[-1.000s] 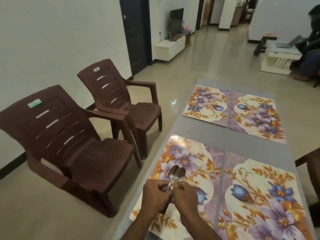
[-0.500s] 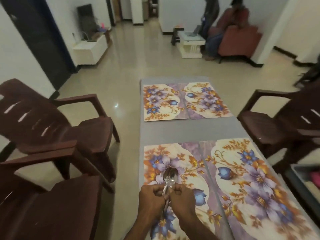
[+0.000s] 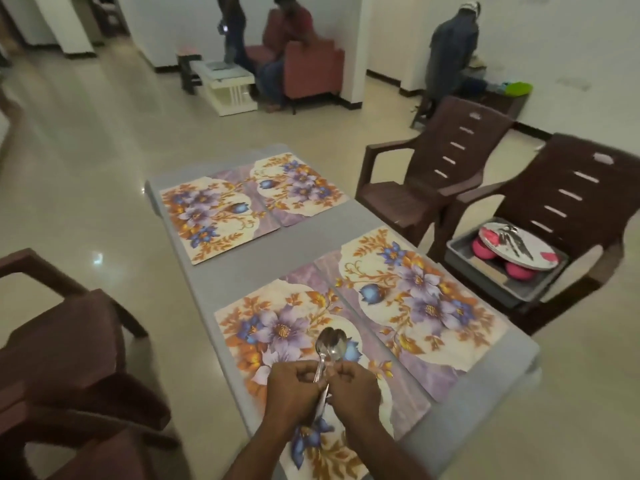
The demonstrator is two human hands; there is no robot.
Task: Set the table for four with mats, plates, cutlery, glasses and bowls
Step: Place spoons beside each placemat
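Both hands, left (image 3: 294,384) and right (image 3: 353,384), grip a bunch of spoons (image 3: 330,344) (bowls upward) above a floral mat (image 3: 277,327) on the grey desk (image 3: 214,292).

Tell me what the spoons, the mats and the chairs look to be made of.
Spoons: polished metal, likely steel, with bright mirror glints on the bowls. Mats: thin printed sheets, probably plastic or laminated; floral print, faint sheen, lying flat. Chairs: moulded brown plastic by the look, one-piece slotted backs, dull gloss.
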